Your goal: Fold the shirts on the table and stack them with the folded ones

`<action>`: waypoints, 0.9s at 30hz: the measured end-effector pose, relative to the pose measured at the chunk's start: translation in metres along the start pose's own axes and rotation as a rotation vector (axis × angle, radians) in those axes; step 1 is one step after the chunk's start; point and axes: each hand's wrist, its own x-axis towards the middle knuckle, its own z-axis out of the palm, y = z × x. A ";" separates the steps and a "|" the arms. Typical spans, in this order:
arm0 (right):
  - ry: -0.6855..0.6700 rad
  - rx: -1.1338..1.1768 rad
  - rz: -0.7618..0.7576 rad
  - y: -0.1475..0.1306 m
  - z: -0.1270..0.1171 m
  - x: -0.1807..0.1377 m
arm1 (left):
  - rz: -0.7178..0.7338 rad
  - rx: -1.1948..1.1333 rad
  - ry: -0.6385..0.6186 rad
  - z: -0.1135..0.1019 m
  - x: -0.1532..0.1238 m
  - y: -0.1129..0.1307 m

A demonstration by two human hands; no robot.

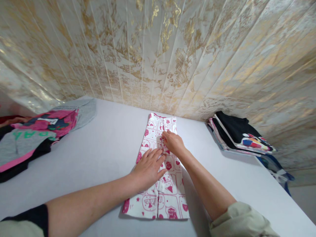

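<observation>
A long, narrow white garment with a pink cartoon print lies flat on the white table, running away from me. Its far end has a pink edge, and a line runs down its middle to the near hem. My left hand rests palm down on its middle with the fingers stretched out. A little farther up, my right hand has its fingers curled in a pinch at the garment's centre line. The fingertips partly hide the cloth there.
A loose heap of clothes, grey, pink and black, lies at the left. At the right stands a folded stack with a black top piece; blue cloth hangs past the table edge below it. A gold-patterned curtain borders the white table.
</observation>
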 end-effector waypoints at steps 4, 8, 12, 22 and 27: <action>0.017 -0.019 -0.026 -0.001 0.002 0.000 | -0.010 0.023 -0.015 -0.002 0.000 0.001; 0.072 -0.036 -0.009 -0.003 0.005 -0.003 | 0.011 0.023 -0.049 -0.003 0.000 0.001; 0.136 0.014 0.035 -0.003 0.009 -0.006 | 0.038 0.015 -0.054 -0.001 -0.001 0.000; 0.208 0.185 0.060 0.000 0.017 -0.014 | 0.058 0.020 -0.077 -0.002 -0.001 0.000; 0.228 0.250 -0.020 0.000 0.032 -0.058 | 0.054 -0.007 -0.004 0.002 -0.003 -0.002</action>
